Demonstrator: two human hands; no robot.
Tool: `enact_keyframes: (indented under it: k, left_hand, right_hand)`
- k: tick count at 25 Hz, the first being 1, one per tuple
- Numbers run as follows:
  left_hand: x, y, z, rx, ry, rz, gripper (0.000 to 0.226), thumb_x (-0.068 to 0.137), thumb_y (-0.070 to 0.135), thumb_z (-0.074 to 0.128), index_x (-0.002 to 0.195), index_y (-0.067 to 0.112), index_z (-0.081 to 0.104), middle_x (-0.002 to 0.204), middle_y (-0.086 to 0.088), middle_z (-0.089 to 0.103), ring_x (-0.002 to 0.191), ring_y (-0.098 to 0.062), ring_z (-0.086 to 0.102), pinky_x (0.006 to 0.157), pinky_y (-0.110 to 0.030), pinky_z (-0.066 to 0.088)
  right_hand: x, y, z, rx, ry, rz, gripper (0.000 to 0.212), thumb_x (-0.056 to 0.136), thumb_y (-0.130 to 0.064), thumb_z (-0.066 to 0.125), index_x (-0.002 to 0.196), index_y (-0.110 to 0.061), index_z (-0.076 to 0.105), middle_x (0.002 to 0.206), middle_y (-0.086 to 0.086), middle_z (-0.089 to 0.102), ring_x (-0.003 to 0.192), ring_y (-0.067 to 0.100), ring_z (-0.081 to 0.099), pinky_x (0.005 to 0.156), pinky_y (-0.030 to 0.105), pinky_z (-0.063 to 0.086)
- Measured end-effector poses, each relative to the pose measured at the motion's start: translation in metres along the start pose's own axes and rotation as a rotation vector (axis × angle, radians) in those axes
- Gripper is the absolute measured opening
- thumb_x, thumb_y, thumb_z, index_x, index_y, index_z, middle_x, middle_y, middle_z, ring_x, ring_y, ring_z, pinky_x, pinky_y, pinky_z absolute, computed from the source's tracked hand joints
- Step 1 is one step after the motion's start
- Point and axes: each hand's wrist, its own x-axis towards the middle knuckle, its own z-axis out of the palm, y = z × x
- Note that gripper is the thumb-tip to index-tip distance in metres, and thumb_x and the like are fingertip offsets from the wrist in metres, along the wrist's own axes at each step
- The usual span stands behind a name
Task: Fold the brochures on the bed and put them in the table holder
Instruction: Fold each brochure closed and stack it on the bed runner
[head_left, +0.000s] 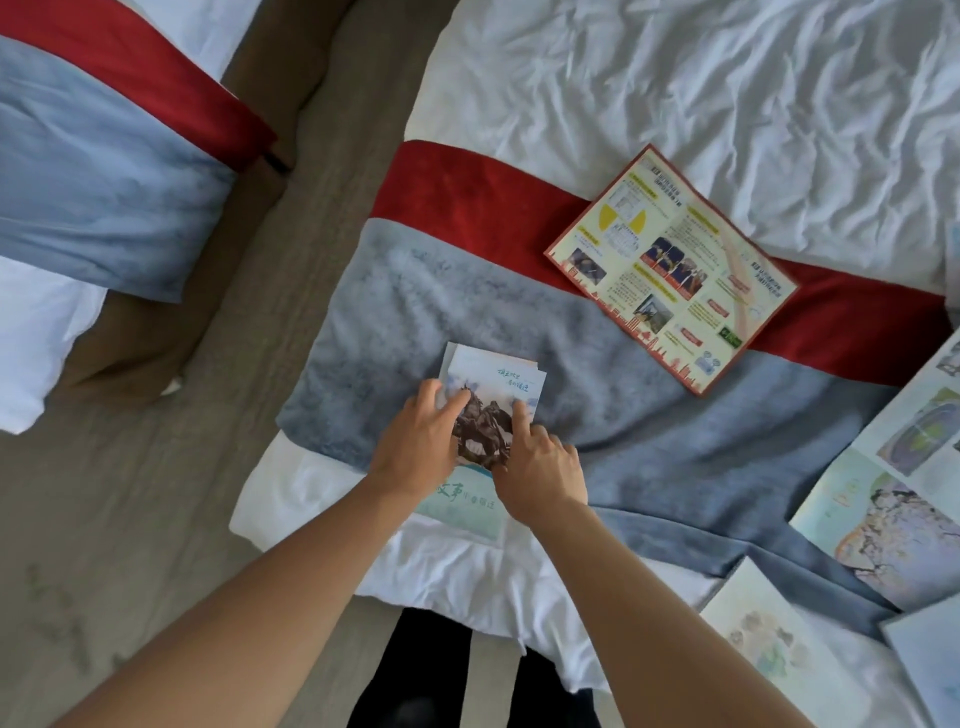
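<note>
White, rumpled bedding covers the bed (727, 104) across most of the frame, with a red and grey-blue runner (649, 415) laid over it. At the lower right edge you have several large map sheets (893, 514) lying open and unfolded, and at upper right of centre a red-bordered brochure (670, 270) lies flat, also untouched. At lower centre sits the pale blue brochure (488, 410) you are working on, already folded down to a narrow panel with its layers slightly offset. Your left hand (421, 441) presses on it with fingers spread flat, and your right hand (540, 462) pins its right edge with an extended forefinger, the other fingers curled. No table holder is in view. I judge you are early on: one brochure nearly creased, none stowed, the rest waiting.
</note>
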Motion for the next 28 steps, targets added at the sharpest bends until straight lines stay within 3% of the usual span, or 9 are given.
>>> enact_keyframes:
  k: [6, 9, 11, 14, 16, 22, 28]
  left_hand:
    - [-0.008, 0.001, 0.019, 0.008, -0.033, -0.014, 0.067, 0.086, 0.015, 0.066, 0.146, 0.022, 0.037, 0.154, -0.015, 0.023, 0.126, -0.033, 0.040, 0.081, -0.040, 0.055]
    - [-0.009, 0.004, 0.022, 0.030, -0.067, -0.028, 0.073, 0.087, 0.019, 0.065, 0.150, 0.016, 0.028, 0.160, -0.020, 0.011, 0.136, -0.035, 0.031, 0.083, -0.038, 0.054]
    - [-0.011, 0.003, 0.023, 0.078, -0.063, 0.006, 0.077, 0.086, 0.019, 0.064, 0.152, 0.013, 0.025, 0.162, -0.021, 0.007, 0.141, -0.037, 0.027, 0.092, -0.038, 0.051]
    - [-0.006, -0.003, 0.024, 0.173, -0.064, 0.143, 0.087, 0.084, 0.020, 0.063, 0.157, 0.016, 0.015, 0.164, -0.019, -0.004, 0.152, -0.037, 0.003, 0.118, -0.044, 0.027]
    - [0.002, -0.007, 0.025, 0.249, -0.114, 0.223, 0.090, 0.086, 0.026, 0.060, 0.158, 0.016, 0.007, 0.164, -0.019, -0.011, 0.151, -0.036, -0.011, 0.122, -0.047, 0.013]
    - [0.018, -0.012, 0.033, 0.291, -0.271, 0.217, 0.090, 0.093, 0.031, 0.050, 0.156, 0.015, -0.012, 0.162, -0.018, -0.022, 0.149, -0.036, -0.021, 0.123, -0.047, 0.004]
    - [0.035, -0.005, 0.032, 0.392, -0.378, 0.158, 0.088, 0.096, 0.034, 0.047, 0.156, 0.017, -0.016, 0.160, -0.016, -0.028, 0.148, -0.035, -0.025, 0.123, -0.047, 0.000]
  right_hand:
    - [-0.007, -0.007, 0.012, 0.024, 0.063, 0.025, 0.079, 0.090, -0.026, 0.058, 0.155, -0.020, 0.013, 0.139, 0.011, 0.037, 0.115, 0.030, 0.048, 0.094, 0.041, 0.044]
    - [-0.008, -0.011, 0.017, -0.025, 0.077, 0.033, 0.080, 0.086, -0.023, 0.060, 0.153, -0.020, 0.018, 0.161, 0.012, 0.012, 0.126, 0.031, 0.041, 0.099, 0.042, 0.041]
    - [-0.009, -0.014, 0.021, -0.055, 0.109, 0.038, 0.081, 0.085, -0.023, 0.059, 0.154, -0.018, 0.019, 0.166, 0.012, 0.001, 0.139, 0.034, 0.030, 0.106, 0.044, 0.035]
    - [-0.008, -0.017, 0.026, -0.121, 0.128, -0.039, 0.087, 0.088, -0.030, 0.057, 0.158, -0.012, 0.010, 0.167, 0.013, -0.004, 0.153, 0.034, -0.001, 0.119, 0.051, 0.017]
    - [-0.002, -0.017, 0.031, -0.171, 0.080, -0.110, 0.090, 0.092, -0.033, 0.054, 0.159, -0.011, -0.001, 0.167, 0.010, -0.010, 0.153, 0.030, -0.011, 0.122, 0.051, 0.008]
    - [0.015, -0.015, 0.041, -0.251, -0.038, -0.120, 0.094, 0.096, -0.036, 0.047, 0.153, -0.011, -0.024, 0.164, 0.009, -0.024, 0.151, 0.026, -0.021, 0.123, 0.049, -0.002]
    - [0.032, -0.013, 0.037, -0.333, -0.123, -0.107, 0.092, 0.099, -0.042, 0.042, 0.152, -0.011, -0.026, 0.162, 0.009, -0.029, 0.150, 0.026, -0.022, 0.122, 0.050, -0.008]
